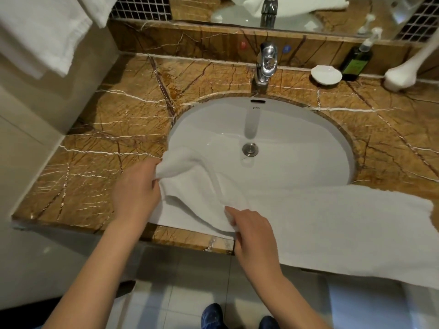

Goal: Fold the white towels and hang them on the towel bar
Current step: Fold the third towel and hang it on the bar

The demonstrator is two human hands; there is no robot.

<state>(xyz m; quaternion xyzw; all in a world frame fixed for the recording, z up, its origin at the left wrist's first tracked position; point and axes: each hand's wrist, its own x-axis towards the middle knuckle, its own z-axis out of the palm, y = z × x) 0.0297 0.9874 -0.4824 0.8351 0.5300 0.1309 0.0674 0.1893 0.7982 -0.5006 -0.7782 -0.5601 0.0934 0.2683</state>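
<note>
Working on a long white terry towel point(332, 229) laid along the front edge of the brown veined marble worktop point(95, 150): right part flat toward the front right corner, near hem hanging over the front edge, left end bunched and lifted over the front rim of the white oval sink point(297, 143). Likely to go wrong from here: letting the loose left end drop into the basin and picking up any damp there; pulling too hard to the left and sliding the overhanging length off the front edge onto the tiled floor; folding with hems out of line, given the creased, twisted cloth between the hands. Left hand point(135, 191) at the sink's front left rim, back upward, fingers curled round the raised end of the towel and clenched on it. Right hand point(254, 238) over the front edge just to the right, back upward, wrist bent, gathering a ridge of the towel's near fold; fingertips mostly hidden under the hand, so probably a pinch rather than a flat press. Bare forearms reaching in from below, converging on the cloth. Other white hanging towels point(40, 32) above the worktop's back left corner, bar itself out of sight. Chrome tap point(267, 62), white soap dish point(326, 74) and dark green pump bottle point(355, 61) along the back edge, well apart from the work.
</note>
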